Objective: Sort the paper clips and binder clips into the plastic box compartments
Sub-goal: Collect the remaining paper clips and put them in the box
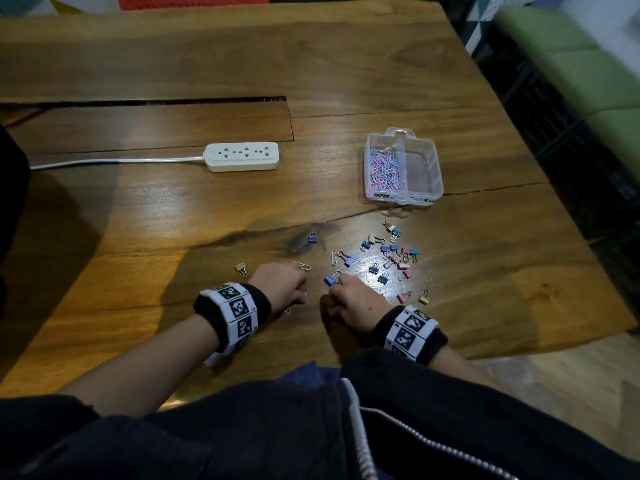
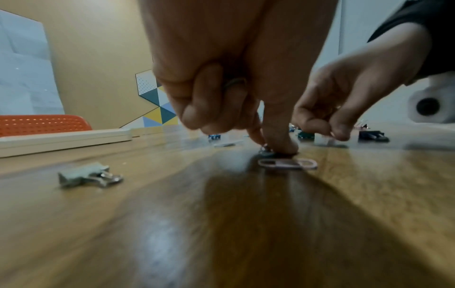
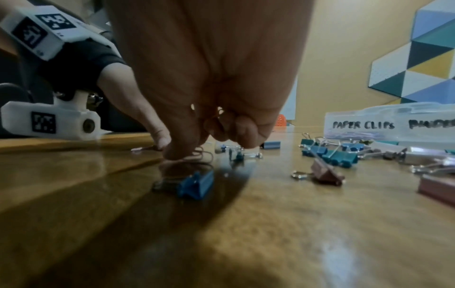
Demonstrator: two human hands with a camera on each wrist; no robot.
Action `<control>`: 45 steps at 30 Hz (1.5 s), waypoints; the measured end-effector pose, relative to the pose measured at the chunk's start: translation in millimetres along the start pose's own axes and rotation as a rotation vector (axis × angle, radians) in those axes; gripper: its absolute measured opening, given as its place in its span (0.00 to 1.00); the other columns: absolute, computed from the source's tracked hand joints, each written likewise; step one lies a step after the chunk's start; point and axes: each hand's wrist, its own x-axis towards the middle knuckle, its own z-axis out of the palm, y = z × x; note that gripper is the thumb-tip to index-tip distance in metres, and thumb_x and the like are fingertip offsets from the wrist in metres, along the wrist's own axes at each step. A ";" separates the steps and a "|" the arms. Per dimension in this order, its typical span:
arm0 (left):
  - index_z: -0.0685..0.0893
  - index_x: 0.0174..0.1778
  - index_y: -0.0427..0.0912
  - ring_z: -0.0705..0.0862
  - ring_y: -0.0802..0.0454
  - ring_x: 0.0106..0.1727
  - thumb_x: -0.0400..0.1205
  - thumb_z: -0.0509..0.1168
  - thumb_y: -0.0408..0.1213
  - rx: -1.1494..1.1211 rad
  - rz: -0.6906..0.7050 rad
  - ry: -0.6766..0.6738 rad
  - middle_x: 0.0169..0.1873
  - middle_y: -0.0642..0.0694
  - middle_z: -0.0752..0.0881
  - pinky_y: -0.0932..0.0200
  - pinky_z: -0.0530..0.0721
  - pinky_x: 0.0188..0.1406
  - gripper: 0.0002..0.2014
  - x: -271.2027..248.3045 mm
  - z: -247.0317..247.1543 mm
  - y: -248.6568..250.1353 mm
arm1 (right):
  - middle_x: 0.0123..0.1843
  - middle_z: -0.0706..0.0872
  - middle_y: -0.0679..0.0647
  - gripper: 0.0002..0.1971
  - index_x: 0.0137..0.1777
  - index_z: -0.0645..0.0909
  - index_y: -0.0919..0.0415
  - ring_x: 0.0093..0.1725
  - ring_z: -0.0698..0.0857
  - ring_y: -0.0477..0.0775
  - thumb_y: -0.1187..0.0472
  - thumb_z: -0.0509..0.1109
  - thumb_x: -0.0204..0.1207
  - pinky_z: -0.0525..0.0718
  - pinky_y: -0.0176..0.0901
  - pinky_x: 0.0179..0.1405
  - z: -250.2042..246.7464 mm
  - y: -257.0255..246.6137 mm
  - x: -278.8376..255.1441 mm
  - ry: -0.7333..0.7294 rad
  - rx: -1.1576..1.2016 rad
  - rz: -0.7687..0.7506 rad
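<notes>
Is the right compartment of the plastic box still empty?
Empty. In the head view the plastic box's right compartment shows only its clear bottom; the binder clips lie on the table.

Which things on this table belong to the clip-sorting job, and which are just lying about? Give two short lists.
Belongs to the job:
plastic box, left compartment full of paper clips
binder clips scattered on the table
loose paper clips, such as the one at
left hand and right hand, both low over the clips

Just lying about:
power strip with its cable
</notes>
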 end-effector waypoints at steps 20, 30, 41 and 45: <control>0.72 0.30 0.41 0.67 0.60 0.14 0.78 0.55 0.27 -1.561 -0.280 -0.043 0.19 0.50 0.74 0.73 0.62 0.12 0.11 -14.2 -0.5 -27.6 | 0.49 0.78 0.56 0.12 0.54 0.79 0.67 0.53 0.78 0.56 0.73 0.55 0.78 0.79 0.46 0.51 -40.6 -2.8 36.7 0.247 0.618 0.455; 0.80 0.46 0.48 0.79 0.53 0.50 0.77 0.66 0.47 -0.125 -0.020 -0.156 0.50 0.49 0.83 0.60 0.76 0.47 0.08 -22.0 5.9 -24.5 | 0.57 0.76 0.60 0.18 0.60 0.76 0.65 0.58 0.76 0.56 0.53 0.64 0.77 0.76 0.45 0.54 -35.4 -4.7 40.7 0.225 0.237 0.440; 0.69 0.30 0.41 0.66 0.61 0.12 0.73 0.58 0.27 -1.701 -0.215 0.023 0.22 0.46 0.74 0.76 0.60 0.10 0.08 -7.4 -15.0 -23.3 | 0.39 0.76 0.50 0.05 0.46 0.76 0.63 0.37 0.75 0.46 0.63 0.60 0.80 0.72 0.31 0.31 -38.2 1.4 34.7 0.256 0.594 0.369; 0.80 0.38 0.46 0.80 0.53 0.38 0.76 0.69 0.36 -0.955 -0.239 0.171 0.38 0.46 0.82 0.62 0.79 0.38 0.05 12.7 -11.5 -18.2 | 0.36 0.77 0.52 0.09 0.38 0.72 0.59 0.34 0.79 0.47 0.72 0.62 0.76 0.76 0.34 0.31 -43.2 13.9 19.6 0.265 1.180 0.347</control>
